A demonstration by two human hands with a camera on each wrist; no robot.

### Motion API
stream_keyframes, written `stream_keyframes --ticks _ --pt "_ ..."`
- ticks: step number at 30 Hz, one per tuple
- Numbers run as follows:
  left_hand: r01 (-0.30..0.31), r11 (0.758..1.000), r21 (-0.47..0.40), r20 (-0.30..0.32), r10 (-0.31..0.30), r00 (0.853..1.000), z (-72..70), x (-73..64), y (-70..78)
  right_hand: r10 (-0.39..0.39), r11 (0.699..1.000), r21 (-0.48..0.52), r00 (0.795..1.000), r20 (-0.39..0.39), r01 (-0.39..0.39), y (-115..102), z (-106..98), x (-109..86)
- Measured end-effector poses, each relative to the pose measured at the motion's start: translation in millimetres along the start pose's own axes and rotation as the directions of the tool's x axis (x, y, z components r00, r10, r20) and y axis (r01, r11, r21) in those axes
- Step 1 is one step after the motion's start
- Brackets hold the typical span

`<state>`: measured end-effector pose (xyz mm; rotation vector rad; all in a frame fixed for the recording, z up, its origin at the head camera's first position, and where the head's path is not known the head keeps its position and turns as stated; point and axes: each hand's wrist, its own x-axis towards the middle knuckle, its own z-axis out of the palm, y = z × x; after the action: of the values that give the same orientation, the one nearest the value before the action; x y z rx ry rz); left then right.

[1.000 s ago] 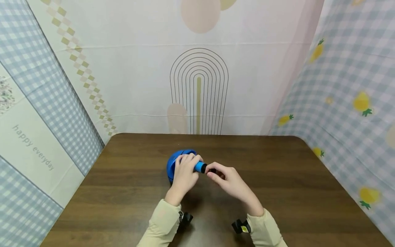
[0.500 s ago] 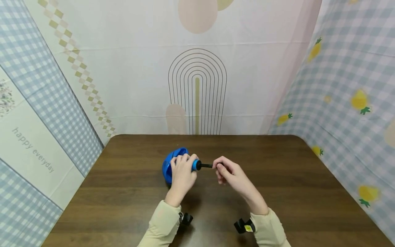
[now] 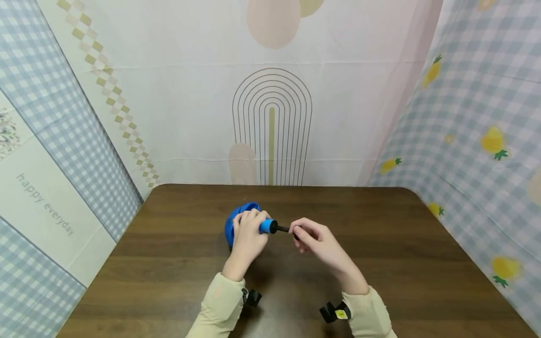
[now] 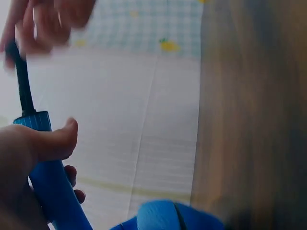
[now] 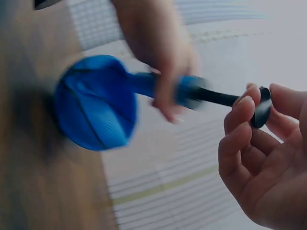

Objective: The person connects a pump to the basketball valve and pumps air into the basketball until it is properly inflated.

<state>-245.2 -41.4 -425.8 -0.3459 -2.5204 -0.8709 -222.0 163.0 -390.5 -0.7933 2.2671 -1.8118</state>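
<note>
A sagging blue ball (image 3: 234,224) with black seams stands on the table, its side caved in, as the right wrist view shows. My left hand (image 3: 249,234) grips the blue barrel (image 3: 267,226) of a small hand pump. The barrel points away from the ball, and the join between them is not clear. From its end a black rod (image 5: 216,97) sticks out toward my right hand (image 3: 314,239). That hand pinches the black handle (image 5: 261,108) at the rod's end between curled fingers and thumb. Part of the barrel lies hidden under my left fingers.
The brown wooden table (image 3: 169,281) has rounded far corners. A pale cloth with printed arches (image 3: 338,117) hangs behind it, and checked cloths hang at both sides. Black camera mounts (image 3: 334,312) sit at both wrists.
My right hand drew away from the barrel, baring the black rod, then came slightly back in toward it. The left hand keeps its grip, and the ball and barrel shifted a little.
</note>
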Motion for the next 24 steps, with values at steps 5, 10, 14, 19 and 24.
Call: stream_keyframes --ticks 5,10,14,19,24 --pt "0.006 1.000 -0.021 0.028 -0.005 1.000 -8.8 4.4 -16.3 -0.009 1.000 0.016 1.000 -0.027 0.009 -10.1 -17.6 -7.4" --pt "-0.141 0.985 0.101 0.033 0.139 0.990 -6.0 -0.7 -10.3 -0.023 0.998 0.058 0.999 -0.038 0.025 -4.0 -15.3 -3.9" --pt "-0.181 0.971 0.154 0.013 0.181 0.983 -2.4 -6.2 4.7 -0.037 0.997 0.061 0.999 -0.004 0.037 4.8 2.0 4.1" --pt "-0.200 0.969 0.147 0.048 0.195 0.980 -3.1 -6.2 8.7 -0.046 0.998 0.040 0.999 0.018 0.045 13.1 19.4 10.5" --pt "-0.203 0.973 0.110 0.111 0.191 0.975 -10.4 -1.0 -0.8 -0.020 0.999 0.036 1.000 0.022 0.020 8.0 15.3 7.0"
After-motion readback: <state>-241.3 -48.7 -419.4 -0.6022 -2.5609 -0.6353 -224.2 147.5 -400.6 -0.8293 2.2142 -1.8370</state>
